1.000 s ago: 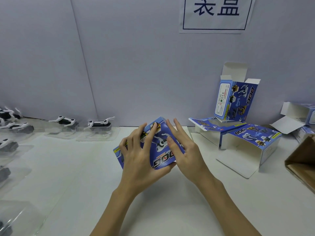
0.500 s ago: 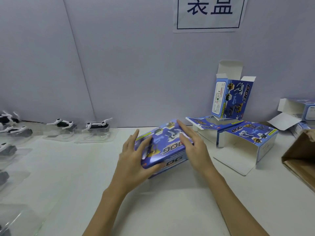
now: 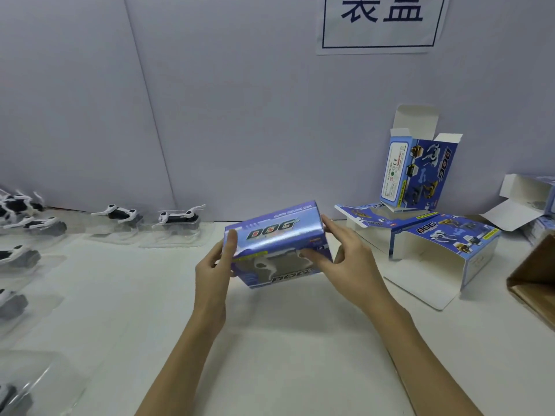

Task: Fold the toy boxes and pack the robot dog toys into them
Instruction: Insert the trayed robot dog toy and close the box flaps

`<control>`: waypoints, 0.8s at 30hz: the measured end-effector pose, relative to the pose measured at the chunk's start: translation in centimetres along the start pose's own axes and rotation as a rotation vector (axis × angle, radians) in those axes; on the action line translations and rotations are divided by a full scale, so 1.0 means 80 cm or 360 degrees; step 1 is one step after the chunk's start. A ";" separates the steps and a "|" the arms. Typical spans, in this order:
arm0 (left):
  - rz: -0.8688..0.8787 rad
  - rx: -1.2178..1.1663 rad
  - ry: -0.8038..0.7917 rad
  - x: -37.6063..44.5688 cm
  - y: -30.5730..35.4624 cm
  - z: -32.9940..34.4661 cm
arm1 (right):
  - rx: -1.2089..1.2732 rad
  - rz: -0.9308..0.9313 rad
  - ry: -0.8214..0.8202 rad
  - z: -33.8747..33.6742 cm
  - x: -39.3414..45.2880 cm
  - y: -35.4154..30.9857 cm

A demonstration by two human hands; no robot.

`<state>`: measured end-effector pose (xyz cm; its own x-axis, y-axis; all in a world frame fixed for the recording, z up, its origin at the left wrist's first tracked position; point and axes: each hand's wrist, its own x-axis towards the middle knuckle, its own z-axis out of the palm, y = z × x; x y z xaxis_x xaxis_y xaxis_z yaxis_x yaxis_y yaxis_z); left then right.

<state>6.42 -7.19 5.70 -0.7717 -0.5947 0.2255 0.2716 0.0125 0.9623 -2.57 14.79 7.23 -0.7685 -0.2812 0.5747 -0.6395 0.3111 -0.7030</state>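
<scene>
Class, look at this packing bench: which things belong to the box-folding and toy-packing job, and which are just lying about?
Belong to the job:
- blue printed cardboard toy box, held by left hand and right hand
- black-and-white robot dog toys in clear plastic trays
- open blue toy boxes

Lying about:
- brown cardboard carton
- white paper wall sign

A box [image 3: 274, 244] is held above the counter [image 3: 285, 355] at mid-frame, between the left hand [image 3: 214, 271] and the right hand [image 3: 350, 262]. Toy dogs [image 3: 177, 219] in trays are lined along the left edge and the wall behind. At right, an upright box [image 3: 419, 172] is stood on two lying boxes [image 3: 444, 250]. A carton [image 3: 534, 283] is seen at far right.
</scene>
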 end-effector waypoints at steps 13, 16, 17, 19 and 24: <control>0.0067 0.0017 -0.0441 -0.014 -0.009 0.023 | 0.0155 0.0420 0.0017 0.005 0.000 0.016; 0.0000 -0.0089 -0.0432 -0.012 -0.011 0.022 | 0.0338 0.0459 0.0042 0.010 0.001 0.013; -0.0011 -0.0115 -0.0437 -0.011 -0.012 0.022 | 0.0414 0.0463 0.0084 0.010 0.002 0.012; -0.0016 -0.0142 -0.0434 -0.011 -0.012 0.023 | 0.0540 0.0448 0.0138 0.008 0.002 0.011; -0.0011 -0.0189 -0.0408 -0.010 -0.011 0.023 | 0.0653 0.0537 0.0097 0.002 0.003 0.009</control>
<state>5.75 -5.22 4.96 -0.8898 -0.3716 0.2649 0.3201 -0.0942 0.9427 -3.20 14.83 6.82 -0.9376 -0.1696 0.3034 -0.3064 -0.0088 -0.9518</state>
